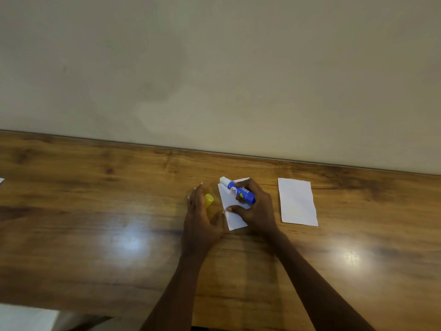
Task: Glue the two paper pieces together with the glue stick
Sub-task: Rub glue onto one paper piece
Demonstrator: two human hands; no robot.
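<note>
Glossy wood-grain table (119, 235): near its far edge the left hand (201, 212) stands edge-on, fingers straight and gripping nothing, beside a rounded yellow cap (209, 200). The right hand (256, 207) clasps the blue glue stick (241, 191), white tip bared, over a rectangular paper (232, 217). A second paper (297, 202) lies flat, well apart rightward.

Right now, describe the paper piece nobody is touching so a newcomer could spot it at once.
On the wooden table, look right of the right hand. The free paper piece lies flat and alone there. Unlike the other paper piece, which that hand rests on while gripping the blue glue stick, nothing touches or covers it.
</note>
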